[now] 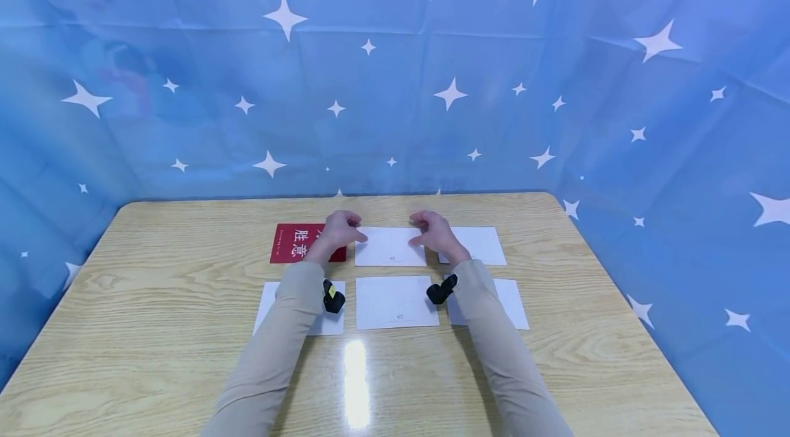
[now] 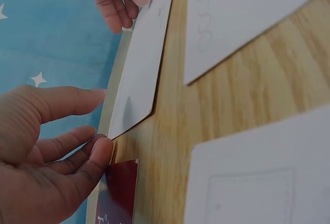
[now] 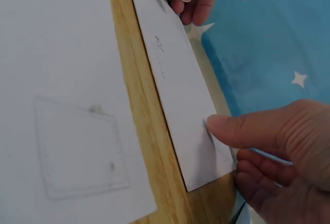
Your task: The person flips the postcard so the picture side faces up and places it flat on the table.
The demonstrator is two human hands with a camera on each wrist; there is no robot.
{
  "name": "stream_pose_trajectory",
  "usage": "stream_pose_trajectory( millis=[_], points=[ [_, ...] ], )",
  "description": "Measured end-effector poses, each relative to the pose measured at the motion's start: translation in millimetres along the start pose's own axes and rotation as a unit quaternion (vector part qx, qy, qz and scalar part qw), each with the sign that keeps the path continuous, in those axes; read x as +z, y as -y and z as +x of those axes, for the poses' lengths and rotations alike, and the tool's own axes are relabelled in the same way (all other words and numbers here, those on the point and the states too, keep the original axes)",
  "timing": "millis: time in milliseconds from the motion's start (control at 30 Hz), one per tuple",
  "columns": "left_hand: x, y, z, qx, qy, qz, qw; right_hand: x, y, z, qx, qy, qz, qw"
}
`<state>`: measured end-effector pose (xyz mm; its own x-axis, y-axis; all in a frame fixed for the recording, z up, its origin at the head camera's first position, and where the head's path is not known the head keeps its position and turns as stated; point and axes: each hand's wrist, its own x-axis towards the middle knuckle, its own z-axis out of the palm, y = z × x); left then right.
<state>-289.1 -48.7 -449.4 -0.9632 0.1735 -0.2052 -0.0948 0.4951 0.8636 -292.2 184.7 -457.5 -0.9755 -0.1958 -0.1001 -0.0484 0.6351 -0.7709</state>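
A white card [image 1: 390, 248] with small print lies in the middle of the back row. At its left end is my left hand [image 1: 337, 232]; in the left wrist view the thumb is raised apart from the card and the fingers are by its corner. My right hand [image 1: 435, 237] is at the other end, its thumb [image 3: 221, 126] over the card's face and its fingers beside the far edge. Whether that thumb presses the card I cannot tell. A red card [image 1: 290, 245] with white characters lies to the left, partly hidden by my left hand and wrist.
Another white card [image 1: 481, 245] lies at the back right. The front row has a middle card [image 1: 395, 303], a left card [image 1: 265, 300] and a right card [image 1: 512, 303], the outer two partly under my forearms. Behind the wooden table [image 1: 173, 252] hangs a blue starred curtain [image 1: 395, 101].
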Motion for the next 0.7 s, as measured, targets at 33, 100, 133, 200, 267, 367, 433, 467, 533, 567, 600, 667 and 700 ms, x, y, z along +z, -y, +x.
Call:
stream_pose_trajectory(
  millis=[33,100,133,200,267,367,433,467,533,567,600,667,700],
  points=[
    [0.5,-0.5,0.4,-0.001,-0.001,0.005,1.0,0,0,0,-0.001,0.001,-0.01,1.0],
    [1.7,-1.4,1.2,-0.002,-0.001,0.016,0.9999,0,0,1,-0.003,0.001,-0.03,1.0],
    [2.3,-1.6,1.6,-0.002,-0.002,0.021,0.9998,0,0,1,-0.004,0.001,-0.038,0.999],
    [3.8,-2.3,2.5,-0.002,-0.002,0.029,0.9996,0,0,2,-0.002,0.002,-0.045,0.999],
    [5.6,-2.4,3.5,-0.004,-0.005,0.035,0.9994,-1,0,3,0.001,0.005,-0.053,0.999],
    [8.5,-2.8,4.9,-0.005,-0.012,0.051,0.9986,-2,2,5,0.011,0.015,-0.062,0.998],
    [10.4,-3.0,5.6,-0.004,-0.017,0.062,0.9979,-4,3,7,0.013,0.026,-0.074,0.997],
    [10.9,-3.3,5.7,-0.003,-0.02,0.067,0.9976,-5,3,8,0.012,0.032,-0.081,0.996],
    [11.9,-4.2,5.5,0.001,-0.024,0.074,0.997,-7,5,10,0.013,0.043,-0.089,0.995],
    [12.0,-4.5,5.4,0.003,-0.025,0.077,0.9967,-8,5,11,0.014,0.049,-0.093,0.994],
    [11.9,-4.6,5.2,0.004,-0.025,0.077,0.9967,-8,6,12,0.018,0.055,-0.094,0.994],
    [12.0,-4.8,5.0,0.007,-0.024,0.082,0.9963,-9,8,13,0.027,0.065,-0.092,0.993],
    [12.2,-5.0,5.2,0.008,-0.023,0.084,0.9961,-10,8,13,0.034,0.068,-0.088,0.993]
  ],
)
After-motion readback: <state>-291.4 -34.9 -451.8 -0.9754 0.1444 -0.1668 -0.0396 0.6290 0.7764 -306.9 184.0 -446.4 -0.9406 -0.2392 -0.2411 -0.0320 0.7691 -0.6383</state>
